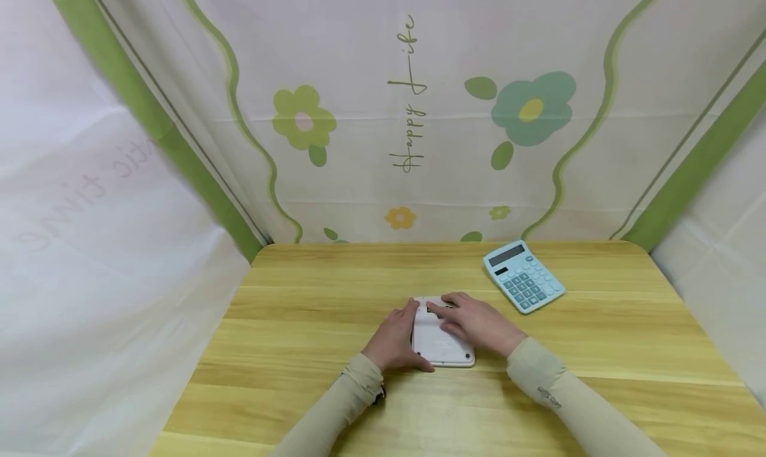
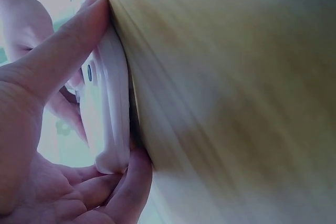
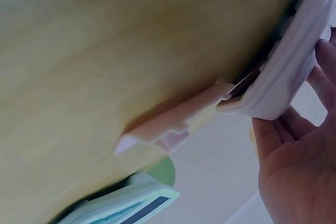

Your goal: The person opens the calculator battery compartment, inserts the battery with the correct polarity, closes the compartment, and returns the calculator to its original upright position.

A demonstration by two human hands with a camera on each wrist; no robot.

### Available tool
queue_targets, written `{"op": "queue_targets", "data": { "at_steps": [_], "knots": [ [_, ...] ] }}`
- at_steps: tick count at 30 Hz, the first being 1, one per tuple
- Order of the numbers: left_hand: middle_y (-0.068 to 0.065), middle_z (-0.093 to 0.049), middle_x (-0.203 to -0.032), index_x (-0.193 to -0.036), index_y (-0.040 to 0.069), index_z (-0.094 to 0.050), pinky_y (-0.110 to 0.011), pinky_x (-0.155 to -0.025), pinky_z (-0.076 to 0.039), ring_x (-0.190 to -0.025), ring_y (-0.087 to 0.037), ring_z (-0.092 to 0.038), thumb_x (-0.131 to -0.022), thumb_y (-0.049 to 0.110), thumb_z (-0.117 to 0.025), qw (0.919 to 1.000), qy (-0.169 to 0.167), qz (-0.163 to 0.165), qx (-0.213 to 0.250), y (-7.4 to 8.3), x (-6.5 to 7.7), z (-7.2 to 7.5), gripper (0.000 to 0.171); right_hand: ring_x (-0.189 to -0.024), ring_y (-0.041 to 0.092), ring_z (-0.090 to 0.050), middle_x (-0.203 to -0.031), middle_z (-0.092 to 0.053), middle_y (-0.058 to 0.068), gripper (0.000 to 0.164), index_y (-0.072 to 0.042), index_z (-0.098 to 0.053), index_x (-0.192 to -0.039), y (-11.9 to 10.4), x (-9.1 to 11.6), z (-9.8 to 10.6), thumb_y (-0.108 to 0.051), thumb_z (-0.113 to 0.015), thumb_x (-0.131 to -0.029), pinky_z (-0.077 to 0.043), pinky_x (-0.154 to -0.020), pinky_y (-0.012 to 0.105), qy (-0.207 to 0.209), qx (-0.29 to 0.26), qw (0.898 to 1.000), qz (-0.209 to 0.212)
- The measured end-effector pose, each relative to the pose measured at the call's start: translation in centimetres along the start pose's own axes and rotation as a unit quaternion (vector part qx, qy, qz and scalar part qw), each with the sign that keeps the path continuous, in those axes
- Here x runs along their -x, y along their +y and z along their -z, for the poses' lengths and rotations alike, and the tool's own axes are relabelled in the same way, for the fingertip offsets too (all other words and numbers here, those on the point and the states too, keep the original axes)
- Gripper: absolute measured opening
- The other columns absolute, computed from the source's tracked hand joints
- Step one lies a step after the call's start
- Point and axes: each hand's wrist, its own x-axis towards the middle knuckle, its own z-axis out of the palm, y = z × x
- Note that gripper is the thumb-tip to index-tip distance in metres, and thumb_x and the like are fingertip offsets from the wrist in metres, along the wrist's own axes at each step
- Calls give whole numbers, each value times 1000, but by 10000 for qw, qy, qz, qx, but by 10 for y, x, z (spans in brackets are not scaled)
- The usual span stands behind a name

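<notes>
A pale pink-white calculator [image 1: 441, 340] lies face down on the wooden table, small screws showing on its back. My left hand [image 1: 397, 337] grips its left side, thumb at the near edge and fingers round the far corner; the left wrist view shows this grip on the calculator [image 2: 107, 108] from the side. Over the far right part rests my right hand [image 1: 479, 320], index finger reaching across a dark opening near the far end. In the right wrist view, fingers of the right hand [image 3: 294, 166] touch the calculator's end [image 3: 273, 98]; what lies under the index fingertip is hidden.
A light blue calculator [image 1: 526, 281] lies face up at the back right of the wooden table [image 1: 311, 324]. The right wrist view also shows a pale pink piece [image 3: 173, 114] with a notched edge on the tabletop. Patterned curtains [image 1: 359, 64] hang behind and at the sides.
</notes>
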Motion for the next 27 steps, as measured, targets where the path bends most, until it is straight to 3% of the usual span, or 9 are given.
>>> {"op": "queue_targets", "data": {
  "at_steps": [6,16,22,27],
  "knots": [
    [-15,-53,-153,-163,5,-23,-45,-105,-52,-129,-32,-56,-59,52,-100,10000,-7,48,70,3,-1,-2,138,-129,41,-60,-145,-58,22,50,-25,-55,-152,10,8,5,-29,-66,-103,-53,-102,58,77,-101,9999,112],
    [-14,-52,-153,-163,8,-26,-47,-108,-50,-131,-32,-55,-59,51,-100,9998,-26,145,141,2,1,-1,135,-133,37,-57,-145,-61,15,46,-20,-62,-145,29,23,19,-28,-69,-100,-47,-110,58,-135,-549,9982,-220],
    [-13,-49,-156,-163,10,-27,-48,-111,-48,-136,-34,-52,-59,50,-101,9998,3,152,122,0,3,-3,134,-105,22,-67,-120,-69,5,36,-13,-72,-130,40,35,30,-25,-75,-96,-58,-90,45,92,-672,9958,-608],
    [-12,-44,-161,-164,10,-26,-49,-113,-46,-140,-35,-49,-59,50,-101,9996,-5,214,178,0,2,-2,135,-82,7,-61,-98,-70,-3,20,-10,-77,-113,50,45,41,-19,-76,-95,-53,-71,28,40,-818,9922,-944]
  ]
}}
